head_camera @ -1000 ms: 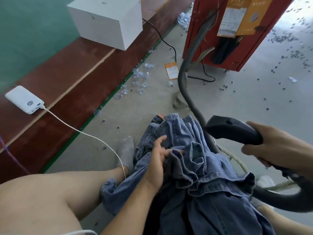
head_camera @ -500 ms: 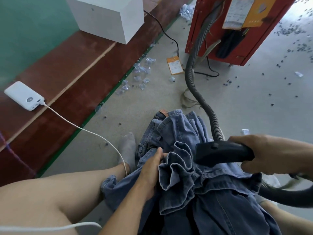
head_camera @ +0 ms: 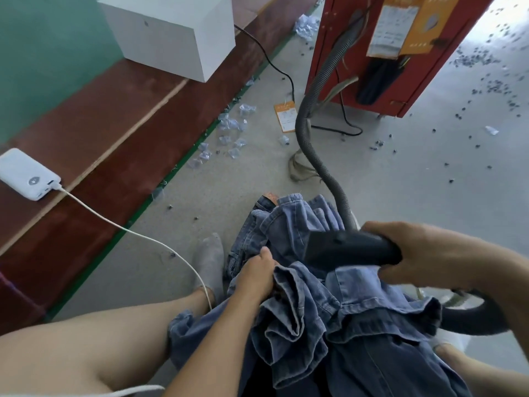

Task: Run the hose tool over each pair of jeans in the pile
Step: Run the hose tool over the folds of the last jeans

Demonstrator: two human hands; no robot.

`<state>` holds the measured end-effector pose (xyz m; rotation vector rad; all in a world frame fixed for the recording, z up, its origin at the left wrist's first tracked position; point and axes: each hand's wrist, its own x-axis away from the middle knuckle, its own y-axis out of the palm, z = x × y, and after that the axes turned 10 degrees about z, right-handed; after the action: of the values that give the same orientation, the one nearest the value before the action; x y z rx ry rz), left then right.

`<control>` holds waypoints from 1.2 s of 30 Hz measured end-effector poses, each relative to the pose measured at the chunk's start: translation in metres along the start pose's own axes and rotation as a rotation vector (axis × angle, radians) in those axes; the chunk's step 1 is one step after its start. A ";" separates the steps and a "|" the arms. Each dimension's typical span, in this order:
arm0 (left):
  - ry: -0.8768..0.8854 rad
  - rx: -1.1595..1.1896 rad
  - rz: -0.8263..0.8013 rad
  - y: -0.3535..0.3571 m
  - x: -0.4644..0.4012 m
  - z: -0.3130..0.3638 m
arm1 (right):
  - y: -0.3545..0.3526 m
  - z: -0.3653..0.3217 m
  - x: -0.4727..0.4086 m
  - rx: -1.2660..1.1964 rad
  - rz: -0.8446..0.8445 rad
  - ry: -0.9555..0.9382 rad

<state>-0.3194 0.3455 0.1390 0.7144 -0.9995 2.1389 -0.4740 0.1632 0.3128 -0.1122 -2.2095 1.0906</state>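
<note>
Right hand (head_camera: 423,253) presses black hose tool (head_camera: 349,249) onto rumpled blue jeans (head_camera: 357,325).

Under both hands the jeans (head_camera: 329,316) are a faded mid-blue denim. The hose tool (head_camera: 350,249) in the right hand (head_camera: 423,256) is matt black, its ribbed hose (head_camera: 316,110) dark grey. Beyond the hands stands a red cabinet (head_camera: 400,90) bearing orange and white labels (head_camera: 400,27). Left of the left hand (head_camera: 254,277): a grey sock (head_camera: 210,259), a white cable (head_camera: 137,234), a white power bank (head_camera: 27,174), reddish-brown boards (head_camera: 94,156) and what looks like a green surface (head_camera: 43,53). The floor (head_camera: 429,173) is pale grey, speckled with dark bits.
</note>
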 end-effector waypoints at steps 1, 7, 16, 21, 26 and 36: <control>-0.013 -0.086 0.045 0.008 -0.005 0.005 | 0.007 -0.004 -0.001 0.014 -0.071 -0.024; 0.275 -0.397 0.406 0.049 -0.002 0.010 | 0.018 -0.004 -0.012 -0.091 0.165 -0.063; 0.031 0.447 0.190 0.057 -0.055 0.064 | -0.004 0.066 0.003 -0.164 0.499 0.265; 0.175 0.440 0.242 0.064 -0.056 0.056 | 0.024 0.075 -0.002 -0.033 0.397 0.203; 0.345 0.623 0.050 0.058 -0.030 0.034 | 0.025 0.069 -0.007 -0.071 0.362 0.186; 0.509 0.523 -0.069 0.047 0.016 0.014 | 0.004 0.040 0.011 -0.130 0.397 0.146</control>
<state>-0.3618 0.3170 0.1367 0.3840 -0.1449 2.3660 -0.5076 0.1424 0.2982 -0.6903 -2.1751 1.1010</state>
